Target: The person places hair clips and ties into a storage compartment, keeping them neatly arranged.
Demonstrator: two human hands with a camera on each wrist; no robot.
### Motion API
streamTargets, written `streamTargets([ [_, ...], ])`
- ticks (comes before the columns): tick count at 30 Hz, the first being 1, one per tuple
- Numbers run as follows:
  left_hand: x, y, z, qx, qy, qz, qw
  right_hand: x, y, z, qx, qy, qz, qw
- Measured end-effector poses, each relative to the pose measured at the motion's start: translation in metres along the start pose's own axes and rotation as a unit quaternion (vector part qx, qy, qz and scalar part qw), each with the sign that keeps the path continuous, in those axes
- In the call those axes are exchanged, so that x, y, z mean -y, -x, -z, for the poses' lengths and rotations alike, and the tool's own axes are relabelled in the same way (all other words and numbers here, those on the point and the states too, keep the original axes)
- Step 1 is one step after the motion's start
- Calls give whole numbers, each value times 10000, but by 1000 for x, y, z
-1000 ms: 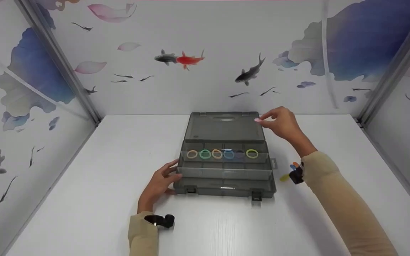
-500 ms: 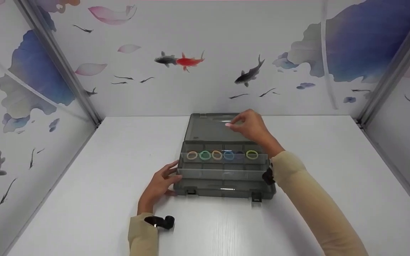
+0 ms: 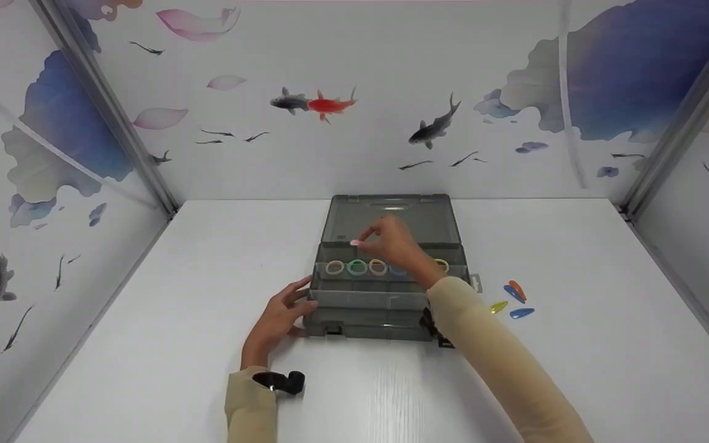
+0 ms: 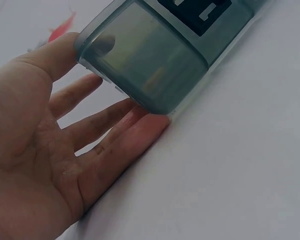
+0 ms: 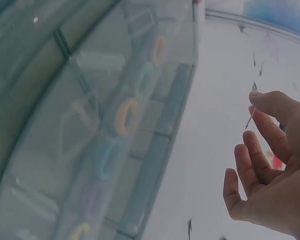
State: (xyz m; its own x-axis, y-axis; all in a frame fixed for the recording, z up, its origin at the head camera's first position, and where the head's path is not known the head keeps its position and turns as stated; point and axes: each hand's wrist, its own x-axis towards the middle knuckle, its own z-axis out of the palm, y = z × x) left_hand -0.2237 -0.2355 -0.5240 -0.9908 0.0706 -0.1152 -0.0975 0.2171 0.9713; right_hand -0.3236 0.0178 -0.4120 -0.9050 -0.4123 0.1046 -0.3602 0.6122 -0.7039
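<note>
A grey translucent compartment box (image 3: 360, 323) lies with its lid (image 3: 416, 221) folded back. My left hand (image 3: 277, 317) holds its left side; in the left wrist view the thumb lies over the wall's rim and the fingers are along the outer side. Between thumb and index finger, my right hand (image 3: 391, 243) pinches a small pink hair clip (image 3: 355, 243) above the box's back row. In the right wrist view, that clip (image 5: 250, 119) shows edge-on. Several hair ties, among them a green one (image 3: 357, 267) and an orange one (image 5: 126, 116), stand in a row in the box.
Right of the box lie several loose snap clips: an orange one (image 3: 517, 290), a yellow one (image 3: 498, 307) and blue ones (image 3: 522, 313). Patterned white panels (image 3: 237, 166) enclose the white table (image 3: 207, 258) at the back and sides.
My right hand has moved left from the lid's right edge to above the box's back row, carrying the pink hair clip. The left hand has stayed at the box's side.
</note>
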Motion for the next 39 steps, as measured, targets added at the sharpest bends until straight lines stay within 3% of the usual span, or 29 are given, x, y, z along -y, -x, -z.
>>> streamTargets([
  [6,0,0,-1,-11,-27,19,10000,6,-2,-27,363,-168,-61,9992],
  [16,-1,1,0,-35,9,123,9999,10,-11,-59,530,-315,-180,9979],
  [27,0,1,1,-41,19,100,9999,10,-14,-77,809,-306,-215,9960],
  [39,-4,1,-1,-14,91,44,9999,18,-10,-88,657,736,-232,9949],
])
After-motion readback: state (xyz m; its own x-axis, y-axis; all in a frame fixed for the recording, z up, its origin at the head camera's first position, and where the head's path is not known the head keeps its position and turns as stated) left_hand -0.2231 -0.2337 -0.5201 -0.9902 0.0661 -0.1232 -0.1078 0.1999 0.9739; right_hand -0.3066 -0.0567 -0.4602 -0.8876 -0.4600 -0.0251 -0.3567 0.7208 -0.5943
